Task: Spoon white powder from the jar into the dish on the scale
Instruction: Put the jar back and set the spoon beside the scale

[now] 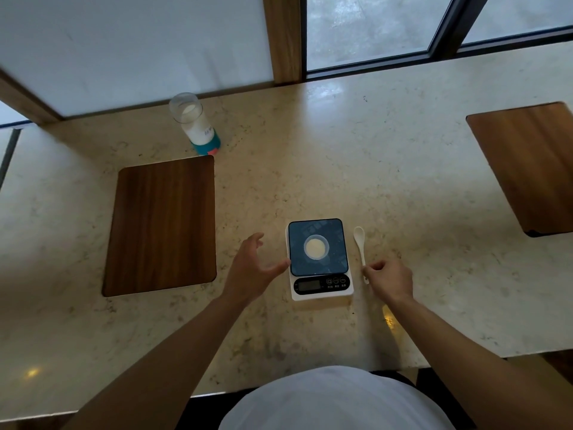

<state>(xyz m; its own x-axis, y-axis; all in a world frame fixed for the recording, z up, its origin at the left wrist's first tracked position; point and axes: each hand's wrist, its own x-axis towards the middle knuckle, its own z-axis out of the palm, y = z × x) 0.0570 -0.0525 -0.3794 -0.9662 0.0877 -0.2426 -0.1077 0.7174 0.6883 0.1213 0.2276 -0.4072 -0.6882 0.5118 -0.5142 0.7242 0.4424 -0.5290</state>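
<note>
A small kitchen scale [321, 287] with a dark platform sits on the stone counter in front of me. On it stands a clear round dish [316, 247] holding a little white powder. A white spoon [360, 247] lies flat just right of the scale, bowl pointing away. My right hand [391, 279] has its fingertips pinched on the spoon's handle end. My left hand [252, 268] hovers open just left of the scale, fingers spread, thumb near the platform's edge. The clear jar [196, 122] of white powder stands open on a teal base at the far left, out of reach of both hands.
A dark wooden board [161, 225] lies left of the scale, below the jar. Another wooden board [530, 166] lies at the far right. Window frames and a wooden post [283, 38] border the counter's back edge. The counter's front edge is near my body.
</note>
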